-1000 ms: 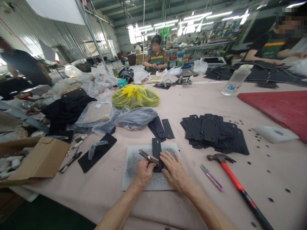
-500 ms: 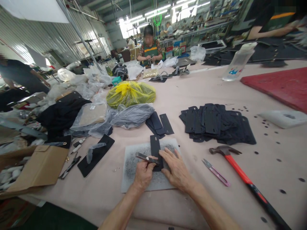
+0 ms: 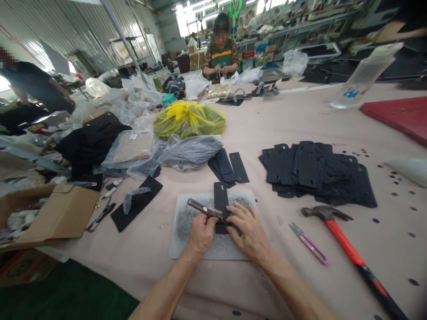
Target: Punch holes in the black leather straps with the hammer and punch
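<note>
My left hand is closed round a metal punch, which is held tilted, its lower end at a dark rectangular strip. The strip has a small slot near its far end and lies on a white, heavily marked board. My right hand rests with outstretched fingers along the strip's right edge. The punch and my hands hide part of the strip, so I cannot tell whether the punch tip touches it.
To the right lie a pile of dark strips, a claw hammer and thread snips. A yellow bag and a grey plastic bundle sit beyond the board. A cardboard box stands left. A person works across the table.
The whole view has shifted, so most table items appear farther right and slightly higher. My hands stay at the strip, the left still gripping the punch.
</note>
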{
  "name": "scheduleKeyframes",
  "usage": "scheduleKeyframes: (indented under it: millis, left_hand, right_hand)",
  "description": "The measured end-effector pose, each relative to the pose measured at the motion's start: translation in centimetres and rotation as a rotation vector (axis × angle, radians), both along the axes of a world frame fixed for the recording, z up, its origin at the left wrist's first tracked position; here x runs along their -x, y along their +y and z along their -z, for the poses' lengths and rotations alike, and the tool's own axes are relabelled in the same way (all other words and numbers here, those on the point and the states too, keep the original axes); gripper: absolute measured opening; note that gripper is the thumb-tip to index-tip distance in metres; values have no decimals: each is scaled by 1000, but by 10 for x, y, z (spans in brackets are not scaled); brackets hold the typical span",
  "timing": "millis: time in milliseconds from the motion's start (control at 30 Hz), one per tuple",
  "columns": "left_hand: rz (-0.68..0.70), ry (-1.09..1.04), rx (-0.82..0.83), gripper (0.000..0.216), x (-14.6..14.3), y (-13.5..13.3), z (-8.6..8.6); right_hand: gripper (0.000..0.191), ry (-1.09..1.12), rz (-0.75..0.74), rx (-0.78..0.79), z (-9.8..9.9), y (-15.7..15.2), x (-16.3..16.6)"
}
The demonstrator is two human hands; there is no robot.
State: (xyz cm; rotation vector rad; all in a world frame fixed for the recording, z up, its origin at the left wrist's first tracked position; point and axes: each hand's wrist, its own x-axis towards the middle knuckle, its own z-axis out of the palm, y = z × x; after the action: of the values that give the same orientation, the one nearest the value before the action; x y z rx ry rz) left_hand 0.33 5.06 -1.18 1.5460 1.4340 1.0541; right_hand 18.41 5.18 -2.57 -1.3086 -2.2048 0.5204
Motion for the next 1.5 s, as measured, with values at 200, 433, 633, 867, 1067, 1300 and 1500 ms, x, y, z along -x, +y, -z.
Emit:
scheduleKeyframes:
  millis: [200,433,633,867,1067,1300,1500]
  left_hand:
    - [-38,-69,61,20,3,2,2]
    - [51,-61,140,17,30,-20,-13]
    - [-11,23,359,13,37,-16,-28]
    - [-14,138,729,20,45,2,-32]
    - [29,627,560,25,48,0,-39]
    - [20,837,415,28,38,-6,-44]
    - [5,826,317,36,37,-16,-42]
  right_hand:
    - [14,-27,-85,-31,-3,13,-7]
    - [24,-160,-200,-2,-23,16,-10]
    - [24,-125,-213,5,-22,16,-10]
    - [20,-136,-150,20,-24,4,1]
    - [13,-204,-155,18,-32,-1,15]
    - [11,-235,-155,2,-24,-4,22]
    - [18,-275,-187,-37,-25,-8,25]
